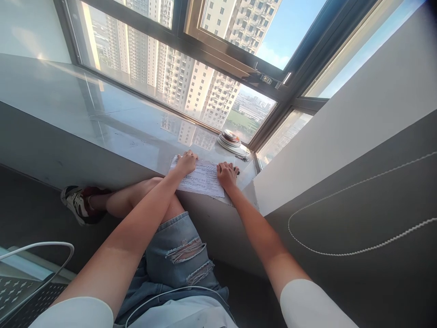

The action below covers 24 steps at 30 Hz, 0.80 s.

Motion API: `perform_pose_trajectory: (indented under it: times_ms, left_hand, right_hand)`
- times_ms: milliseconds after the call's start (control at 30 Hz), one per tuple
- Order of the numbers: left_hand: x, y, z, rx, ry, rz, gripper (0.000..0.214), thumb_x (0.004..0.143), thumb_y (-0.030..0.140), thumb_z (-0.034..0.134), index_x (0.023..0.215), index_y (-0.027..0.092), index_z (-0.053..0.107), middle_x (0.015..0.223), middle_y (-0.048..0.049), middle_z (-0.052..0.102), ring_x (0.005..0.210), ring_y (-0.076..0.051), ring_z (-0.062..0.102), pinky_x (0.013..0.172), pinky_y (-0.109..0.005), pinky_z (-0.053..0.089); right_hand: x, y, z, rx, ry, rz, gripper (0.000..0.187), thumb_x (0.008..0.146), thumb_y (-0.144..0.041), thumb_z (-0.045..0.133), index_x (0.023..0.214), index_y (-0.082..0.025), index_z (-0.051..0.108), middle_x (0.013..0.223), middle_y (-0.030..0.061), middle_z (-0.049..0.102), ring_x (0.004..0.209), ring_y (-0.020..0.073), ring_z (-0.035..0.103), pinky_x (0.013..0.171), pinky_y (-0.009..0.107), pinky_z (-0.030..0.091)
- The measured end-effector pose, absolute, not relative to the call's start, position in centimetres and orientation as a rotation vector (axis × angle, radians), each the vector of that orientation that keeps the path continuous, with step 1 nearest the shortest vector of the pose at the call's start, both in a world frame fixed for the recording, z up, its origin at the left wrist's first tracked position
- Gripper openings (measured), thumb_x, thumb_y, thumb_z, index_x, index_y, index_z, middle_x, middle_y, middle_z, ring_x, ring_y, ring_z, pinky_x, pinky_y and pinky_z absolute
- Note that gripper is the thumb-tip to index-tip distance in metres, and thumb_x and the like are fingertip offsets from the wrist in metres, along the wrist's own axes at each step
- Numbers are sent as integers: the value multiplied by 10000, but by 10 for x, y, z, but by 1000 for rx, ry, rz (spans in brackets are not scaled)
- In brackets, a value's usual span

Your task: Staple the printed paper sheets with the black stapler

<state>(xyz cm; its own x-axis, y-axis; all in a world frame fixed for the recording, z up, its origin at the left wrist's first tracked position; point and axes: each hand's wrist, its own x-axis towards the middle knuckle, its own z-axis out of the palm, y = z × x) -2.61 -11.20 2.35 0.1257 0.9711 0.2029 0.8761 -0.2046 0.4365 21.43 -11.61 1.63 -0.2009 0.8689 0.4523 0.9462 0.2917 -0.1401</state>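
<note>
A printed sheet of paper [201, 178] lies on the glossy window sill, its near edge reaching the sill's front edge. My left hand [187, 162] is closed at the sheet's upper left part, fingers curled on the paper. At the sheet's right edge rests my right hand [226, 174], its fingers bent and closed. A small dark thing shows by those fingers; its kind is hidden. Just beyond my right hand, a stack of round white plate-like pieces [230, 140] stands in the window corner. A small dark item [241, 158] lies beside the stack.
The window sill [112, 127] stretches left along the framed window [191, 50]. A white wall [334, 118] rises on the right, with a beaded cord [327, 253] hanging before it. A white cable [37, 243] and a perforated panel [17, 296] are at lower left.
</note>
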Motion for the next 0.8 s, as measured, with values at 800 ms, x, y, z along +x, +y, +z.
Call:
perform_pose_trajectory:
  times_ms: [800]
  left_hand:
    - [-27,-106,15,2164,1756,752,369,1035,81,529,1371,124,677,1408,-185,565,1298,-299,483,1231,-756,188]
  right_hand:
    - [254,-113,13,-1602,-1455,-143,318,1007,-309,563,1269,-147,640,1288,204,703,1230,357,606,1014,482,501]
